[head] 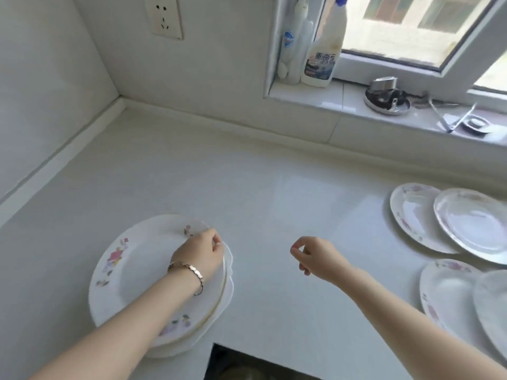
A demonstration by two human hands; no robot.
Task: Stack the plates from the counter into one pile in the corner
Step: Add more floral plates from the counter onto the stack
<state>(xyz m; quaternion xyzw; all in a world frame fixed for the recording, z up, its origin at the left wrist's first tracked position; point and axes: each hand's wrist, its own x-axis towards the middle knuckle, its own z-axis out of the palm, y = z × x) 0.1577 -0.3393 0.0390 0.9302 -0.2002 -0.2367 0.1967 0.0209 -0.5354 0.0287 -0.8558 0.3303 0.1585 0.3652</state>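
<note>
Left hand (pixel 201 252) on plate pile (pixel 131 272) rim, pile flat; right hand (pixel 315 257) empty.

pile of plates (pixel 137 275) on white counter (pixel 274 193), near its front edge | left hand (pixel 199 253) with bracelet (pixel 189 272) grips the pile's right rim | right hand (pixel 318 259) right of the pile, above bare counter, fingers loosely curled, holding nothing | 4 loose plates (pixel 411 212) far right of the pile, overlapping in pairs | cleaner bottle (pixel 322 58) on windowsill beyond the pile

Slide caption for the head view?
Left hand steadies plate pile; right hand empty; loose plates wait.
</note>
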